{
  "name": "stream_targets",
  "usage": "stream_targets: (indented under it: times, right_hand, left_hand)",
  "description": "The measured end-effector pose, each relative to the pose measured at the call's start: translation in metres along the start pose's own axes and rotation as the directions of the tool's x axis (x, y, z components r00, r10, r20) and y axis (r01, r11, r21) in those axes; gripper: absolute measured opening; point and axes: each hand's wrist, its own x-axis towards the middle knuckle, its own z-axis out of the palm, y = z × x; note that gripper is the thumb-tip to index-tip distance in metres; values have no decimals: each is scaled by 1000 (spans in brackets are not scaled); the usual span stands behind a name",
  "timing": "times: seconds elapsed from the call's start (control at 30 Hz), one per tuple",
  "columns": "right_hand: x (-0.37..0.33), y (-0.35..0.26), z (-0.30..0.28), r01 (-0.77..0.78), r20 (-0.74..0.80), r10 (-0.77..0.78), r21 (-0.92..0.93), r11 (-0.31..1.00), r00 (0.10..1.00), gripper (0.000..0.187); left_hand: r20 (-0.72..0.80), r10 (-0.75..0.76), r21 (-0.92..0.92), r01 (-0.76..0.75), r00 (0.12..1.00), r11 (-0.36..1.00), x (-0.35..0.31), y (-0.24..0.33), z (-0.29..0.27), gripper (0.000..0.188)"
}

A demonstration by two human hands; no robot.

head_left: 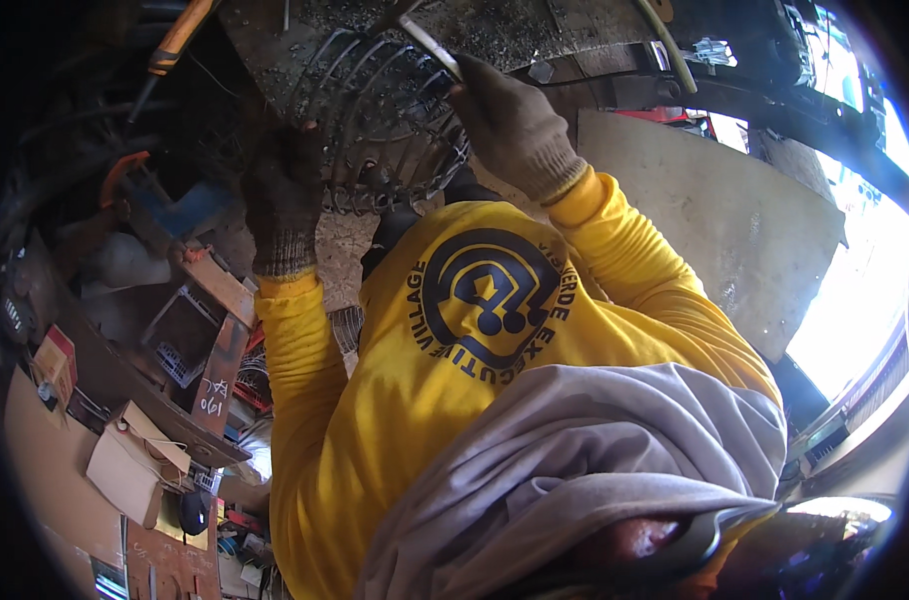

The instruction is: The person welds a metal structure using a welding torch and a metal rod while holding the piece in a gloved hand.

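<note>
Wire piece: a round cage of curved grey metal wires (390, 130), like a fan guard, lies at the far middle of the scene on a dirty grey metal bench (535, 30), between the two hands.
Left hand: the left hand (283, 195), in a dark knitted work glove, is at the left rim of the wire cage; its grip is folded around the outer wires there, fingers curled over the edge.
Right hand: the right hand (510, 125), in a grey-brown knitted work glove, sits at the right side of the cage, touching it; its grip is pressed together around a thin pale metal rod (430, 45) that slants up and left across the top of the wires.
Cage and grips: the cage spans the gap between both grips, the left holding its rim, the right just beside and above its right part; the rod's far tip is over the wires, and whether it touches them cannot be told.
Sleeves: both forearms wear bright yellow long sleeves (295, 340) of a shirt with a dark round emblem; a grey cloth (595, 450) hangs in the near middle.
Left side: a tool with an orange handle (180, 35) lies far left; brown cardboard boxes (130, 460) and a rusty brown metal bar (220, 375) sit lower left among clutter.
Right side: a large flat beige board (715, 220) leans to the right of the hands, well apart from the cage.
</note>
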Motion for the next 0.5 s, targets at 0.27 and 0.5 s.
stream_targets:
  times: [0.27,0.5]
  right_hand:
    - [-11,10,-10,-23,-186,89,331,943,979,34]
    - [-41,23,-26,-131,-200,287,560,818,937,30]
  left_hand:
    - [-48,334,321,-302,941,898,-9,9,3,34]
    - [4,575,619,-454,818,641,-15,-19,2,36]
